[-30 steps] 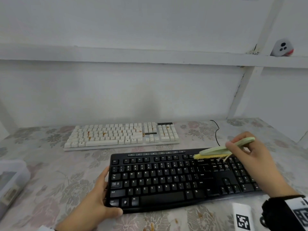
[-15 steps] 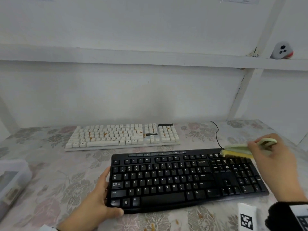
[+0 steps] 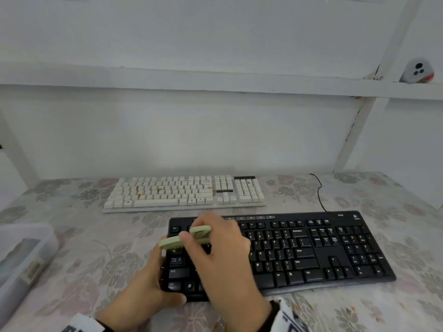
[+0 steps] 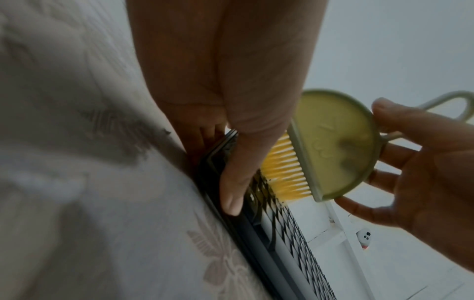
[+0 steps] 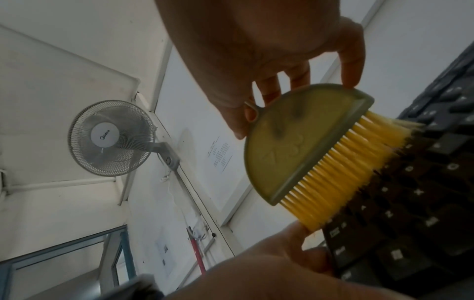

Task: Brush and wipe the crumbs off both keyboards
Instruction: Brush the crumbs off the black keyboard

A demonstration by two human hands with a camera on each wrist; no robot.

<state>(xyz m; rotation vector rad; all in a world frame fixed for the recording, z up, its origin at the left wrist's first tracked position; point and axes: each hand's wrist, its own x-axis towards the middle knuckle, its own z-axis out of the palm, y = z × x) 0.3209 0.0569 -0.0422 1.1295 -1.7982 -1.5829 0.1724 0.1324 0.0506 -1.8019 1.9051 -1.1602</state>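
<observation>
1. Left hand [image 3: 153,281] clamped on the left end of the black keyboard [image 3: 299,250], thumb [image 4: 232,182] laid along its edge, pinning it near the table's front edge.
2. Right hand [image 3: 215,250] gripping the green brush [image 3: 184,238] by its half-round back, fingers curled round the rim; yellow bristles [image 5: 346,168] down on the leftmost keys, just beside the left thumb.
3. Changed from half a second back: brush was over the number pad at the right end, now carried across to the left end. Read as the start of a fresh stroke on a lower key row; black board judged partly swept.
4. No crumbs made out on the black keys.
5. Beyond, toward the table's back edge: white keyboard [image 3: 184,192] untouched, orange crumbs [image 3: 137,189] scattered over its keys. Second half of the job yet to begin, wiping too.
</observation>
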